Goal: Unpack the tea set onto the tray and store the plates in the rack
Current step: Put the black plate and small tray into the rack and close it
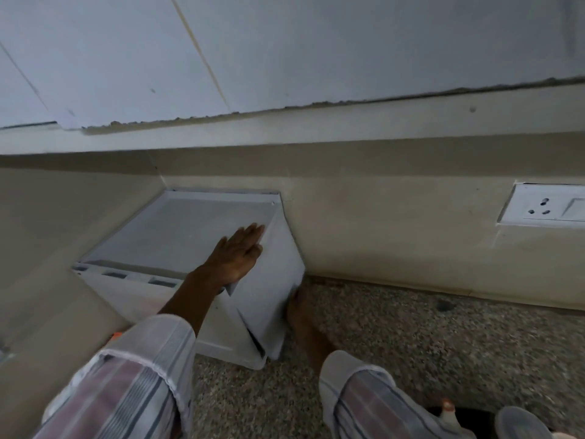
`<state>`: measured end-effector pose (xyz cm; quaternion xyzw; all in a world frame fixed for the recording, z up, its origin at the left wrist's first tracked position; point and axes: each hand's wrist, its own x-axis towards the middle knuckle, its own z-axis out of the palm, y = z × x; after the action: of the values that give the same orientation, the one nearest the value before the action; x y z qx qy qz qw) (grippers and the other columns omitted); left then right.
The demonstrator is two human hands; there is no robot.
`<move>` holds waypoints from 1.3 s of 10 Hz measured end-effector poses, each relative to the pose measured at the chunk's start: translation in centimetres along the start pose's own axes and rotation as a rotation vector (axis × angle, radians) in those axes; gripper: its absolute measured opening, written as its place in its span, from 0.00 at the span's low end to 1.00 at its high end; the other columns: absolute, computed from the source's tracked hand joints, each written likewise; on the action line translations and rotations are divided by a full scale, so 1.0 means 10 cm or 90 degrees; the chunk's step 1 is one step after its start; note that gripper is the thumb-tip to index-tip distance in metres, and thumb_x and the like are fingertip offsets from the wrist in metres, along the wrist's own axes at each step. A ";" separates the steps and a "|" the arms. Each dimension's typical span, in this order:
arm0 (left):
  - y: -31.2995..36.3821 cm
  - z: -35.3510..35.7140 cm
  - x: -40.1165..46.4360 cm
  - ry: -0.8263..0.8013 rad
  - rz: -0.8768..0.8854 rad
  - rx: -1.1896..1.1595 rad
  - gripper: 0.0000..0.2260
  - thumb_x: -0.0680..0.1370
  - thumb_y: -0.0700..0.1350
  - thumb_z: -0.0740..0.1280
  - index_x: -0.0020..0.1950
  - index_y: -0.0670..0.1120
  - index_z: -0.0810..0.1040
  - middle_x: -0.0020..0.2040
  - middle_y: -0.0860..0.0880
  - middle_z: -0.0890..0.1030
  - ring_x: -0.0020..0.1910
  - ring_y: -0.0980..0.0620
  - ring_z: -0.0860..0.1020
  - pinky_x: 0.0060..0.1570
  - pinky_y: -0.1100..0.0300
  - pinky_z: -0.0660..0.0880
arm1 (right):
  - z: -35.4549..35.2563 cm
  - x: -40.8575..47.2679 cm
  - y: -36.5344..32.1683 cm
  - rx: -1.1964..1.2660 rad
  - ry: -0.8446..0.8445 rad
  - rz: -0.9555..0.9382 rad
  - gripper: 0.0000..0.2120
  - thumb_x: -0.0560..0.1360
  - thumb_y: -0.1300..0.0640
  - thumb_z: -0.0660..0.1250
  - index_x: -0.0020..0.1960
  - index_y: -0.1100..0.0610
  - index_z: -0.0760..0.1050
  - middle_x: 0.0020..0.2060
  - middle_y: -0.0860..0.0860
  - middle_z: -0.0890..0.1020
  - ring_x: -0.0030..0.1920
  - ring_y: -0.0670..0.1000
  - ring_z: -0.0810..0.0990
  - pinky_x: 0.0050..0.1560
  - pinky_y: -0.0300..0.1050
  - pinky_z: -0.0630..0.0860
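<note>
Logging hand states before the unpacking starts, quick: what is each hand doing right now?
Left hand: open, straight fingers pressing the white box flap.
Right hand: at the box's right side, mostly hidden; cannot be told.

Both forearms bare below loose sleeves (pixel 148 369): sheer whitish fabric, pink-grey plaid stripes, stitched white cuff hems.

One head-worn camera (wide-angle) looks forward and steeply down, close over the speckled grey stone counter (pixel 411 343) toward the beige wall (pixel 380 217).
</note>
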<state>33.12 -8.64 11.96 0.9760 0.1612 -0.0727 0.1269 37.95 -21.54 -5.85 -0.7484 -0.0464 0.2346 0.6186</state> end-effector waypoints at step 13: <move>0.01 0.06 0.05 0.048 0.008 0.013 0.25 0.85 0.52 0.45 0.82 0.56 0.42 0.83 0.54 0.42 0.82 0.51 0.42 0.79 0.45 0.40 | 0.91 1.46 0.55 0.402 -0.042 0.045 0.44 0.67 0.18 0.56 0.75 0.42 0.70 0.69 0.47 0.78 0.67 0.54 0.77 0.71 0.59 0.71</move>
<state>33.53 -8.77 11.31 0.9803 0.1591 -0.0371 0.1109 45.94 -9.34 -16.45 -0.5125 0.0353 0.2828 0.8100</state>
